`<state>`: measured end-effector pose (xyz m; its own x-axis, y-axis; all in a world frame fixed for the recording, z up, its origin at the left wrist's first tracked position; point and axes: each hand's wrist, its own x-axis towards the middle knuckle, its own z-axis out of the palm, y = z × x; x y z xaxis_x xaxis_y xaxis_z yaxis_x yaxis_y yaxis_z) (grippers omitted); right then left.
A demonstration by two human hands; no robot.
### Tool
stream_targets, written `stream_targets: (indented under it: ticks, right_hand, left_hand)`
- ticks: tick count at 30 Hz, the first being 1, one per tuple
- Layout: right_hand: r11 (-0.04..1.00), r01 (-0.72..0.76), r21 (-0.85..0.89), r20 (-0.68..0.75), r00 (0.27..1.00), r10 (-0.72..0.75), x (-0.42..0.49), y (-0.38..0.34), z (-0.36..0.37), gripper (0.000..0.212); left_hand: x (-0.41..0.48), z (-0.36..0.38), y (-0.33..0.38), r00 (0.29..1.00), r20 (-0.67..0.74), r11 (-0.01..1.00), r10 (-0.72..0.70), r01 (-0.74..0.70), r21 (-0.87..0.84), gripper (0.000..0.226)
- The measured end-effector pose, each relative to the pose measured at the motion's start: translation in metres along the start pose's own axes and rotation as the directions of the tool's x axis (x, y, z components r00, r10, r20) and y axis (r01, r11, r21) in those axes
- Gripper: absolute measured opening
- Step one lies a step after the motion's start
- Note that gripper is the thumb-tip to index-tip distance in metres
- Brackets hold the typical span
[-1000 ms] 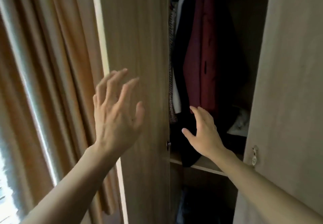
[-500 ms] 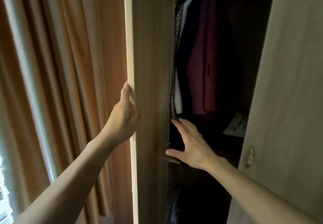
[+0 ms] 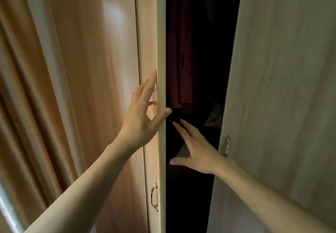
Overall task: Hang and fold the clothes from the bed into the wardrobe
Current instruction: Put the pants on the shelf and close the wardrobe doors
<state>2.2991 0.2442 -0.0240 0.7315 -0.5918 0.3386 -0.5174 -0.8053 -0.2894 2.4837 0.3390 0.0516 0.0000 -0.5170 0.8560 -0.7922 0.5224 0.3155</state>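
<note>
The wardrobe's left door [image 3: 148, 32] stands nearly edge-on, its glossy front turned to me. My left hand [image 3: 143, 116] holds its free edge, fingers flat on the front and thumb hooked around the edge. My right hand [image 3: 198, 150] hovers in the dark gap between the doors, fingers spread, holding nothing. Inside, a dark red garment [image 3: 180, 59] hangs, and pale cloth [image 3: 215, 116] lies lower right on a shelf. Most of the interior is too dark to read.
The right door [image 3: 281, 87] stands ajar close to my right forearm, with a small metal handle [image 3: 227, 144]. A brass handle [image 3: 154, 196] sits low on the left door. Orange-brown curtains [image 3: 27, 96] hang at the left.
The left door has swung toward the opening, so the gap is narrower and the clothes inside are darker. My left hand stayed on its edge; my right hand drew back from the hanging clothes.
</note>
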Motion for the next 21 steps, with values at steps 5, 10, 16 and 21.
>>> stream_targets:
  ticks: [5,10,16,21]
  right_hand:
    - [0.997,0.041,-0.059,0.020,0.999,-0.040,-0.022,0.022,-0.010,0.113]
    - [0.997,0.030,-0.072,-0.027,0.999,-0.032,-0.036,0.033,-0.021,0.109]
    - [0.994,-0.087,-0.063,-0.047,0.995,0.084,-0.043,0.061,-0.035,0.106]
    - [0.987,-0.156,-0.037,-0.081,0.985,0.153,-0.036,0.088,-0.037,0.108]
  left_hand:
    - [0.015,0.043,0.013,0.997,-0.060,0.997,-0.049,0.052,0.049,0.089]
    - [0.028,0.080,0.019,0.996,-0.061,0.991,-0.064,0.071,0.113,0.090]
    - [0.039,0.117,0.020,0.998,-0.012,0.983,-0.065,0.066,0.172,0.085]
    - [0.048,0.138,0.014,0.996,0.075,0.986,-0.041,0.029,0.165,0.058]
